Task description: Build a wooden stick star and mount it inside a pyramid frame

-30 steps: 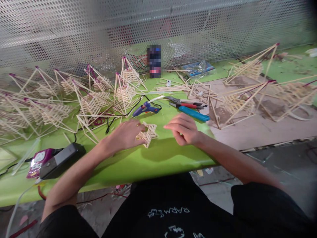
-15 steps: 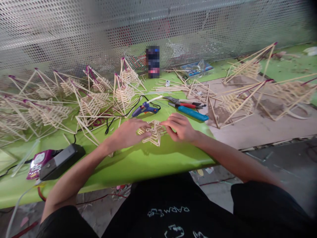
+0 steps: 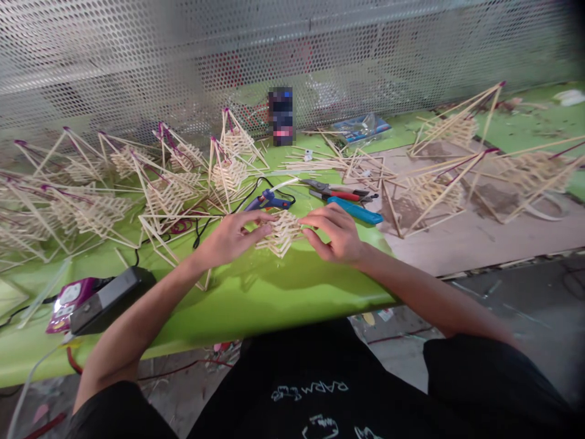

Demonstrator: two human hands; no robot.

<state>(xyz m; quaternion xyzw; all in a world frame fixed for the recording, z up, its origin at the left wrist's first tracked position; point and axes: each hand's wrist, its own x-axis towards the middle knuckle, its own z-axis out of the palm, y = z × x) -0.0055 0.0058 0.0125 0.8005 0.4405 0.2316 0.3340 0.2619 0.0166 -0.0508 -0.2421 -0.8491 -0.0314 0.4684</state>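
Between my hands is a small star-like lattice of stacked wooden sticks (image 3: 282, 235), held just over the green tabletop. My left hand (image 3: 232, 236) pinches its left side between thumb and fingers. At the right side my right hand (image 3: 334, 233) has its fingertips at the lattice's edge, the thumb bent below the index finger. Just beyond lies a blue glue gun (image 3: 269, 199) with a black cord. To its right are red-handled pliers (image 3: 343, 191) and a blue-handled cutter (image 3: 355, 210).
Several stick frames with purple tips (image 3: 171, 186) crowd the left; more stand on a board (image 3: 429, 253) at right. Loose sticks (image 3: 315, 163) lie at the back, below a mesh panel (image 3: 183, 61). A purple power socket (image 3: 68, 305) and black adapter (image 3: 114, 302) sit front left.
The stick lattice has tilted and risen slightly, showing more of its layered face. My left hand has moved a little left and its fingers have spread from the thumb.
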